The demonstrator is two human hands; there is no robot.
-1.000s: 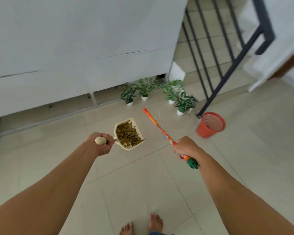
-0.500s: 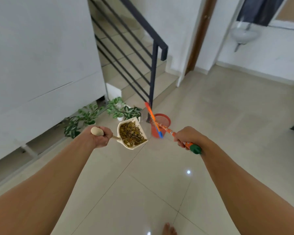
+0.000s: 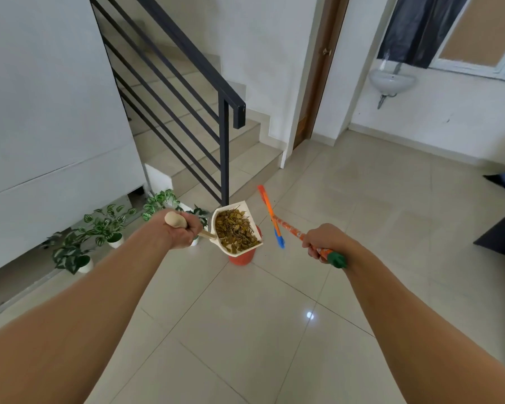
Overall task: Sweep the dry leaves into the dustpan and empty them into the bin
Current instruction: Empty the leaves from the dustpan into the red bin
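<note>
My left hand [image 3: 181,233] grips the wooden handle of a cream dustpan [image 3: 216,228], held level in the air. A heap of dry brown leaves [image 3: 236,230] fills the pan. Directly below the pan stands the orange bin [image 3: 242,257] on the floor, mostly hidden by the pan. My right hand [image 3: 322,239] grips the orange broom handle [image 3: 289,227] near its green end cap, the stick pointing forward and left. The broom's orange and blue far part [image 3: 270,215] hangs to the right of the bin.
Several small potted plants [image 3: 99,225] stand along the white wall at the left. A black stair railing [image 3: 224,158] and steps rise behind the bin. A dark object [image 3: 502,231] lies at the right edge. A wall basin [image 3: 391,80] hangs at the back right.
The view has swung right and closer to the bin. The dustpan of leaves has moved from left of the bin to directly over it. Both hands keep their grips.
</note>
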